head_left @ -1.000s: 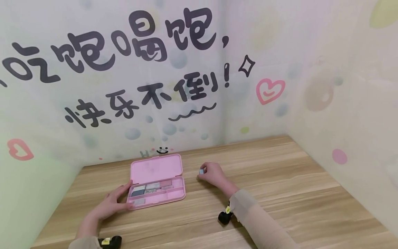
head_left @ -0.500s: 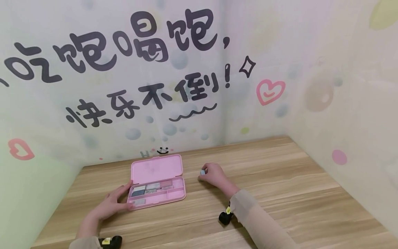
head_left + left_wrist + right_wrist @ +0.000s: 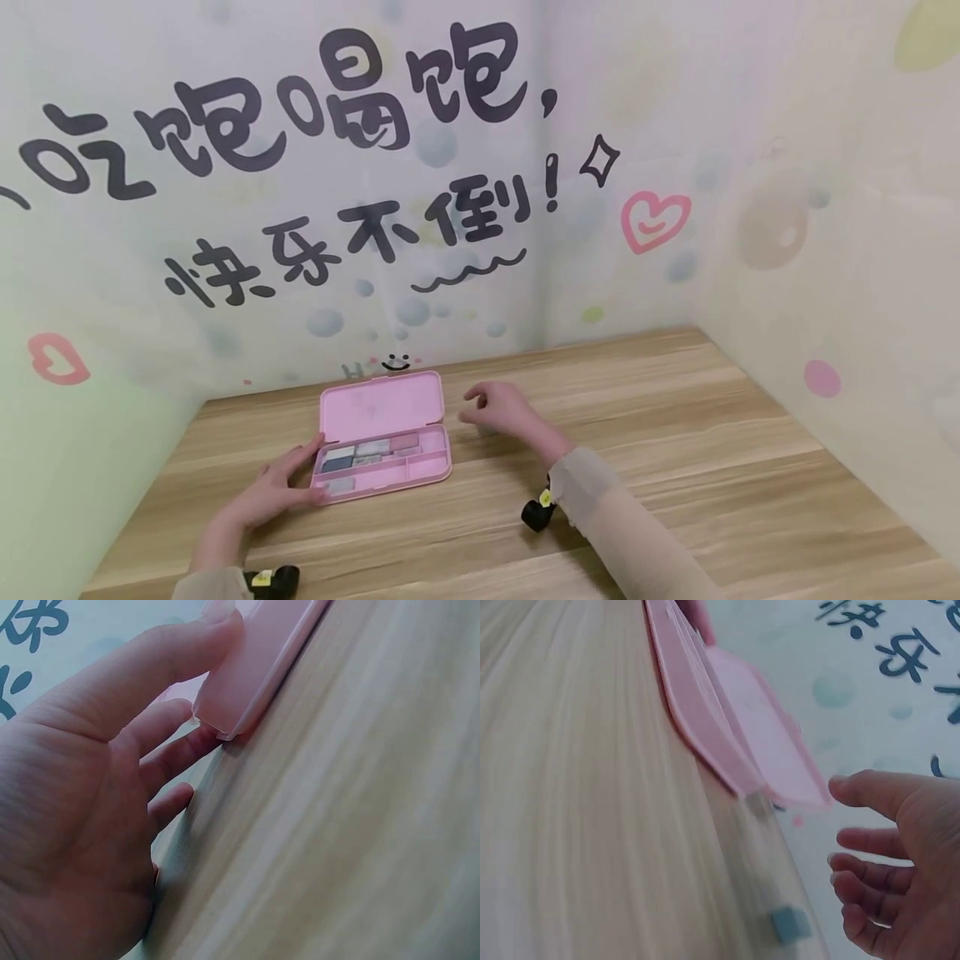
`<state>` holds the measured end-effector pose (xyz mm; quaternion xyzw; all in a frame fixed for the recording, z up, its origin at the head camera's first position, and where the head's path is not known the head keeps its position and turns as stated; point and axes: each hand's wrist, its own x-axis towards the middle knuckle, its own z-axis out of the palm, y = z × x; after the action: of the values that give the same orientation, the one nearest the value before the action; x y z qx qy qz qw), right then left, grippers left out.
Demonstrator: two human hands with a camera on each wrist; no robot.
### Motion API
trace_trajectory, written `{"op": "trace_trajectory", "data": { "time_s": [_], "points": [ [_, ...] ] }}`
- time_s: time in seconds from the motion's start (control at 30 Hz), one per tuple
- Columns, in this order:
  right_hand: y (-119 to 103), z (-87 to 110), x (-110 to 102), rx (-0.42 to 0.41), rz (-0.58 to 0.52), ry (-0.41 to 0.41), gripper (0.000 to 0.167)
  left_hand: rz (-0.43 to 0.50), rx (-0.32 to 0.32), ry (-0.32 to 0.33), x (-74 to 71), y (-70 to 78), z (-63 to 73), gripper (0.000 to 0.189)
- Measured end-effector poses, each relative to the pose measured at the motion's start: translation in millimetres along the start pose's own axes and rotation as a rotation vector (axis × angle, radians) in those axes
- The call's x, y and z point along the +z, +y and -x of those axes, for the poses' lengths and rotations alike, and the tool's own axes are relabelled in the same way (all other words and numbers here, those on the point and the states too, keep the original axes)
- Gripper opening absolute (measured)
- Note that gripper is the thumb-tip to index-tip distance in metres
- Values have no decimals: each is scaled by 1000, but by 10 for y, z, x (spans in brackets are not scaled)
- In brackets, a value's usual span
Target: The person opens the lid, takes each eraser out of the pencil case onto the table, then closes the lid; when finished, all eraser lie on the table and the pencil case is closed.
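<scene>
Pink case (image 3: 383, 400): near the back edge of the table (image 3: 675, 433)
Left hand (image 3: 266, 496): grasping the case's left edge
Right hand (image 3: 506, 412): released, fingers loosely bent
Blue block (image 3: 789, 925): on table beyond case's right edge

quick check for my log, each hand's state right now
Left hand: holding the pink case by its left end.
Right hand: open, holding nothing, apart from the blue block.

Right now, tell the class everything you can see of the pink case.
The pink case, plastic-looking and round-cornered, lies open on the wooden table, its lid tipped back on the far side. The compartmented base holds small pale, pink and dark pieces. The left hand touches its left end; the right hand is apart from it.
</scene>
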<state>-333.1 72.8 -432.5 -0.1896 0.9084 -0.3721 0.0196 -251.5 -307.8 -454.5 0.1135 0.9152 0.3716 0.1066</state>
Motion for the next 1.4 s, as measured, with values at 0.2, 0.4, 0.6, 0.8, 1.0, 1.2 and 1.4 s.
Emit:
{"op": "trace_trajectory", "data": {
  "time_s": [0.2, 0.4, 0.6, 0.8, 1.0, 1.2, 1.4],
  "points": [
    [-277, -133, 154, -248, -1, -245, 27, 0, 9, 4, -4, 26, -19, 95],
    [-501, -259, 361, -411, 39, -374, 25, 8, 25, 6, -5, 34, -32, 97],
    [-746, -363, 548, -487, 108, -450, 34, -14, 43, 10, 2, 22, -41, 97],
    [-952, -450, 731, -580, 295, -515, 42, -15, 66, 17, 4, 28, -42, 97],
    [-1095, -472, 901, -591, 409, -544, 48, -8, 82, 24, -7, 26, -20, 96],
    [-1228, -470, 977, -565, 444, -556, 49, -9, 98, 35, -25, 8, -6, 96],
    [-1254, -474, 1053, -519, 430, -583, 51, -8, 79, 25, -26, -21, -4, 96]
  ]
}}
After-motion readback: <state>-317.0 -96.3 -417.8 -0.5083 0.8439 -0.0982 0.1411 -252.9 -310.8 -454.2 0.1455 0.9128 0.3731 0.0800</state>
